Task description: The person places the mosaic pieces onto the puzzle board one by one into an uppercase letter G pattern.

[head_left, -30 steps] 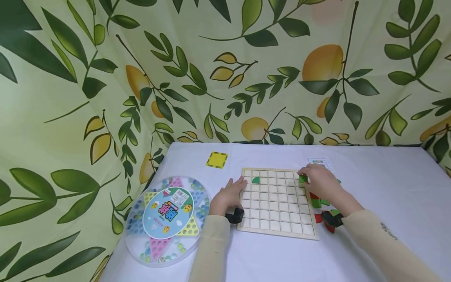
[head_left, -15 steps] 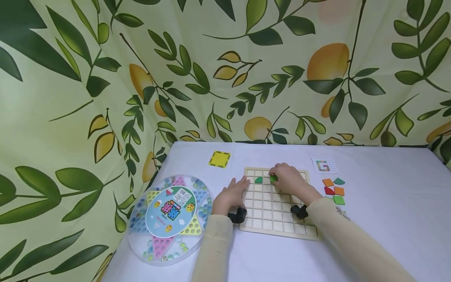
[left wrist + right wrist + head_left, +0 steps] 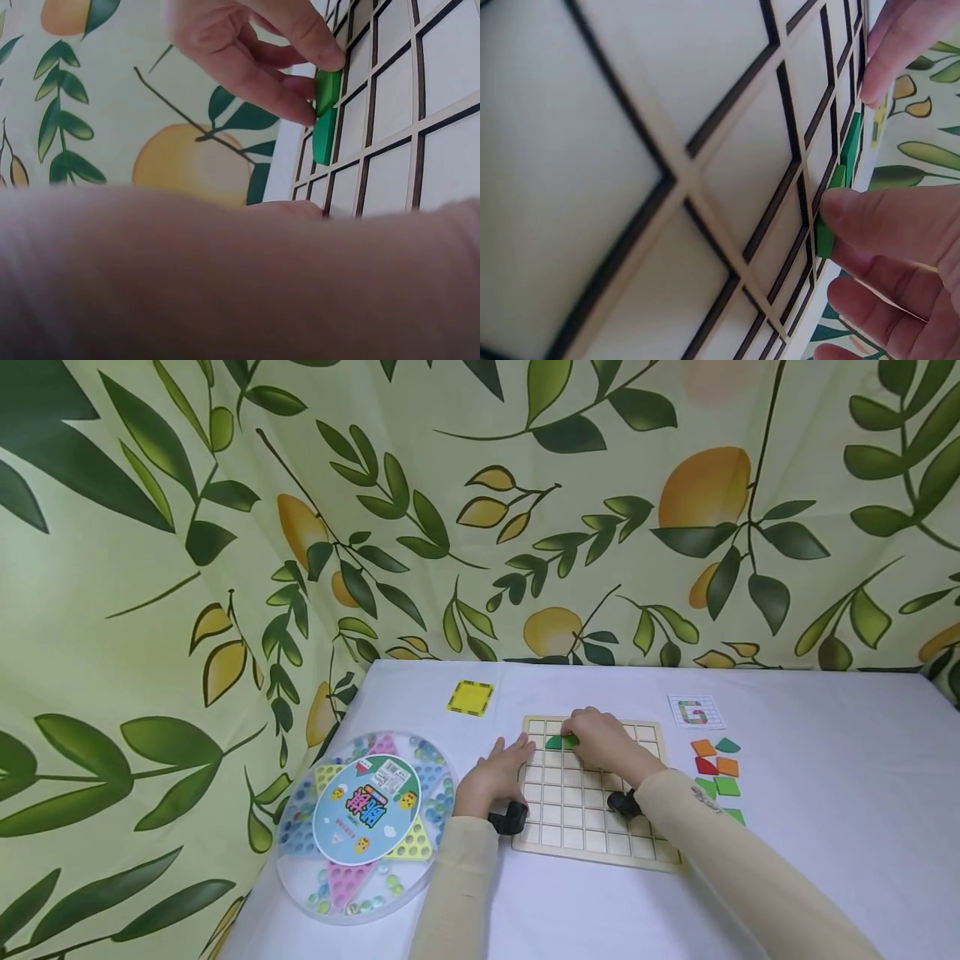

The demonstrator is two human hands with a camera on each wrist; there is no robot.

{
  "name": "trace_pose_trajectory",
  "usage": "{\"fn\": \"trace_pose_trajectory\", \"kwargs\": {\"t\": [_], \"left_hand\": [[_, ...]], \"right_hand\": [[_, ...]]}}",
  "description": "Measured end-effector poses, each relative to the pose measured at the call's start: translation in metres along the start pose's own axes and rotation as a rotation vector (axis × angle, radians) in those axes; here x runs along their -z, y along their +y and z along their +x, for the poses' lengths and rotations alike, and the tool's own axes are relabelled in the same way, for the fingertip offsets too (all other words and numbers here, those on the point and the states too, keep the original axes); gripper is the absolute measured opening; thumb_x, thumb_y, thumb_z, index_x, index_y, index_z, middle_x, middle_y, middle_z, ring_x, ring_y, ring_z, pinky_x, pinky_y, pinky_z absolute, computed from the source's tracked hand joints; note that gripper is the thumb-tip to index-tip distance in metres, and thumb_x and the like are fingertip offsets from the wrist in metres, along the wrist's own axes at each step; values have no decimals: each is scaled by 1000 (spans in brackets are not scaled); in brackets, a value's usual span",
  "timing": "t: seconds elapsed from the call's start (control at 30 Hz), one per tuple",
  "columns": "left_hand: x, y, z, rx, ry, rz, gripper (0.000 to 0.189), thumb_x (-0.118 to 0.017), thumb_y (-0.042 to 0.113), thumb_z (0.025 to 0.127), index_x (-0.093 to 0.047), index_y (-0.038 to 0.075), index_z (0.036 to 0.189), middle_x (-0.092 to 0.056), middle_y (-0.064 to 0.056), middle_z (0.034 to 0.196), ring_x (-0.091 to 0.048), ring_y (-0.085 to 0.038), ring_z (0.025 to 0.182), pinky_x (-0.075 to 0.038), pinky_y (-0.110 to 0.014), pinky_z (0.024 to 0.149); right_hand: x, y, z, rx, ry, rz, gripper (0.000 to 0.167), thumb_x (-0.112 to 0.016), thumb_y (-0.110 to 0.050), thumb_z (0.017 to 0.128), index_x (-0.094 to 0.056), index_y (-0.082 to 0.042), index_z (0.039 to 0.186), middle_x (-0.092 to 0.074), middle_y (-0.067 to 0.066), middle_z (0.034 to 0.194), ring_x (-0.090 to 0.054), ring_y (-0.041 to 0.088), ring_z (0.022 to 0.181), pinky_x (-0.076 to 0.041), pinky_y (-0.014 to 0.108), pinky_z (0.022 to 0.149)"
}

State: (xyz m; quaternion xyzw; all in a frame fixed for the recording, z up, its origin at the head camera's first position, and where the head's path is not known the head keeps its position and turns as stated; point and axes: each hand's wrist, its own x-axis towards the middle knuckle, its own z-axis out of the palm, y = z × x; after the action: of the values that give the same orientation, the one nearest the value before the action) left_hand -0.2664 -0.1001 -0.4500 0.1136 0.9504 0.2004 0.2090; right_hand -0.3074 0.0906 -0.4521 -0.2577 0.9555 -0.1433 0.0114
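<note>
A wooden grid board (image 3: 562, 838) lies flat on the white table. My left hand (image 3: 491, 781) rests at its left edge, fingers extended, holding nothing. Between thumb and fingertip, my right hand (image 3: 600, 745) pinches a light green square tile (image 3: 826, 234) at the board's second row. Directly left of that tile sits a dark green quarter-round tile (image 3: 553, 742), and the two look to be touching in the left wrist view. Whether the light green tile (image 3: 328, 91) is fully down in its cell cannot be told, as fingers cover part of it.
Right of the board lie several loose tiles, including an orange tile (image 3: 727, 767) and a red tile (image 3: 707, 766). A pattern card (image 3: 697, 712) lies behind them. At left is a round marble game board (image 3: 366, 810); a yellow square frame (image 3: 471, 697) lies further back.
My right hand has carried the light green tile left from the board's right side to beside the dark green tile. The left hand keeps its place at the board's edge.
</note>
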Motion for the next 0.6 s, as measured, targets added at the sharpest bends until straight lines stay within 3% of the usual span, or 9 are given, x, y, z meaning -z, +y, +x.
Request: {"fn": "trace_pose_trajectory", "kwargs": {"t": [0.37, 0.6], "left_hand": [[0, 0, 0, -10, 1, -7, 98, -84, 9, 61, -33, 20, 144, -15, 8, 153, -4, -26, 141, -15, -58, 108], [0, 0, 0, -19, -1, 19, 98, -84, 11, 62, -32, 19, 145, -14, 6, 154, -5, -27, 141, -16, -59, 107]], "right_hand": [[0, -2, 0, -16, -9, 18, 23, -70, -5, 78, -71, -7, 100, -61, 3, 89, -56, 23, 84, -50, 42, 73], [-2, -3, -3, -43, 8, 30, 32, -70, -7, 79, -67, -5, 110, -63, 8, 99, -58, 27, 94, -50, 44, 79]]}}
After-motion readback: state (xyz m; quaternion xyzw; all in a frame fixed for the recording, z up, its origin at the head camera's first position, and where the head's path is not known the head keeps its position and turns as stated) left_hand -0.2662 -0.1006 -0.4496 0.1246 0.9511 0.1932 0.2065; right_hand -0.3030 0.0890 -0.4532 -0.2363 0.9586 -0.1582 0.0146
